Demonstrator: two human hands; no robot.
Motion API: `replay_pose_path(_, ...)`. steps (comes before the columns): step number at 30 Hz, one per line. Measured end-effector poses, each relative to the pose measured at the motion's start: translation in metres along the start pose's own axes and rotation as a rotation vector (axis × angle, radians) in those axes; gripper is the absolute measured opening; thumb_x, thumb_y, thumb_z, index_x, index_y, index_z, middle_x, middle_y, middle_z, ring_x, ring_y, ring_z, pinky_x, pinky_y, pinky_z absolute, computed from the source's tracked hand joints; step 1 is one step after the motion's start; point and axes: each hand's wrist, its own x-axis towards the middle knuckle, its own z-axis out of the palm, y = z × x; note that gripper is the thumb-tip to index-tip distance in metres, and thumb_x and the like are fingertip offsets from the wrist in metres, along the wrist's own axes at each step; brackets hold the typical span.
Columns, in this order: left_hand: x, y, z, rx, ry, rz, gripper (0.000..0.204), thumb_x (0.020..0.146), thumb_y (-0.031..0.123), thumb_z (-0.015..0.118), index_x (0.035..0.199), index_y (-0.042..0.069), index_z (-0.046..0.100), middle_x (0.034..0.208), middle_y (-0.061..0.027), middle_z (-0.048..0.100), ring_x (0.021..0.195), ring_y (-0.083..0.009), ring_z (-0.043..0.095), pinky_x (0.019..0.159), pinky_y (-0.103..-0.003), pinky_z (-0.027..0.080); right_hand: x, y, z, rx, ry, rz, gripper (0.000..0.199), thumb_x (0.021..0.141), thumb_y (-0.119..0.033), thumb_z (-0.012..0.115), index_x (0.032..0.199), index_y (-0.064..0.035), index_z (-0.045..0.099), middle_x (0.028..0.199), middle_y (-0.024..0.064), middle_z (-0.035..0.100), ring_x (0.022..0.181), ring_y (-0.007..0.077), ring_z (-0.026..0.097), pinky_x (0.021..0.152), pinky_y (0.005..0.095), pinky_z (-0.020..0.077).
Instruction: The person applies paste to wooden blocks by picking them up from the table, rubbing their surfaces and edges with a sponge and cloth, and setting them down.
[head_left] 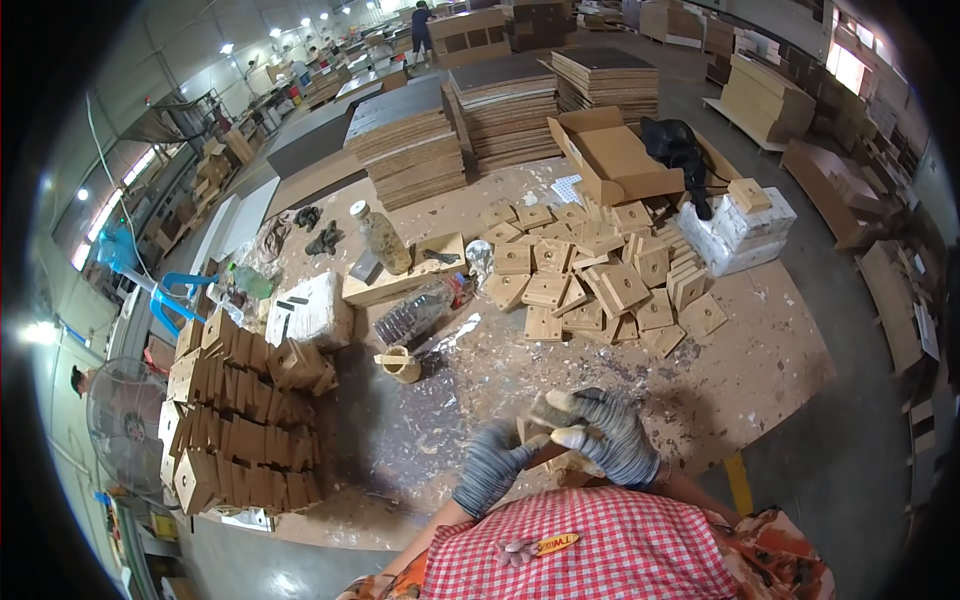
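Both my hands wear grey knit gloves and meet just above my lap. My left hand point(492, 465) grips the lower side of a small square wooden block point(543, 441). My right hand point(610, 432) curls over the block's top, fingers closed on it. A loose pile of similar square wooden blocks point(590, 275) with small holes lies on the brown board floor ahead. A neat stack of blocks point(245, 410) stands at my left.
A small glue pot point(400, 364) and a plastic bottle point(420, 310) lie in front. An open cardboard box point(615, 155), white foam blocks point(745, 232), a white sack point(312, 310), stacked panels point(410, 145) and a fan point(125, 420) surround the spot. People work far back.
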Motion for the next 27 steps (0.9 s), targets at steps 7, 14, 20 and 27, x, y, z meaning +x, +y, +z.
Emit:
replay_pose_path(7,0.001,-0.01,0.003,0.171,0.073,0.014,0.04,0.078,0.032,0.077,0.085,-0.005,0.062,0.066,-0.0119,0.063,0.059,-0.0156,0.058,0.054,-0.032,0.048,0.007,0.0,0.008,-0.523,-0.079,-0.207,0.041,0.085,-0.027,0.068,0.121,-0.0088,0.061,0.109,0.0113,0.057,0.104,0.0261,0.055,0.09,0.036,0.0467)
replay_pose_path(14,-0.006,0.014,0.005,-0.055,0.072,-0.024,0.036,0.082,0.025,0.073,0.097,-0.006,0.065,0.073,-0.0119,0.067,0.065,-0.013,0.063,0.057,-0.028,0.052,0.005,0.0,0.006,-0.257,-0.056,-0.175,0.038,0.088,-0.024,0.066,0.121,-0.007,0.061,0.112,0.0108,0.06,0.105,0.0227,0.057,0.09,0.0334,0.0489)
replay_pose_path(20,-0.004,0.015,0.002,0.001,0.047,-0.026,0.039,0.083,0.024,0.073,0.105,-0.006,0.064,0.077,-0.012,0.069,0.065,-0.0127,0.065,0.057,-0.026,0.053,0.006,0.001,-0.02,0.608,0.063,0.557,0.035,0.09,-0.019,0.06,0.114,0.0071,0.06,0.1,0.0139,0.066,0.089,0.0209,0.067,0.083,0.0313,0.0541)
replay_pose_path(27,-0.004,0.012,0.005,-0.019,0.026,-0.048,0.039,0.083,0.024,0.073,0.106,-0.006,0.064,0.078,-0.0126,0.069,0.065,-0.013,0.065,0.057,-0.027,0.053,0.002,0.005,-0.01,0.154,0.076,0.388,0.031,0.09,-0.02,0.062,0.116,-0.0021,0.062,0.101,0.0108,0.067,0.097,0.0197,0.065,0.086,0.0306,0.0519)
